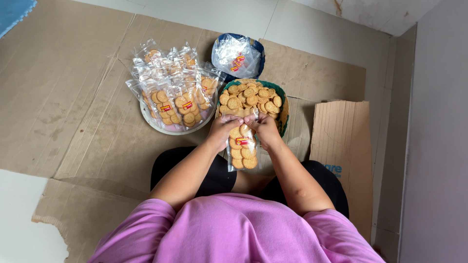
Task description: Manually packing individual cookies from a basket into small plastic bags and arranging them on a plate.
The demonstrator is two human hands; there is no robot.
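Sitting on flattened cardboard point(87, 97) on the floor, the person holds a clear bag of round biscuits point(243, 148) upright over the lap. The left hand point(222, 130) and right hand point(264, 127) each pinch its top edge, fingers pressed together. A white plate point(146, 114) to the left is already heaped with filled bags point(175, 87), while the green bowl point(282, 92) ahead is full of loose biscuits point(248, 96), so much is left to pack. A bundle of empty bags point(236, 56) waits beyond.

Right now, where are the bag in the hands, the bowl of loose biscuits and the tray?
bag of biscuits point(242, 151), head view, its middle
bowl of loose biscuits point(282, 92), head view, green rim
tray point(146, 115), head view, left rim
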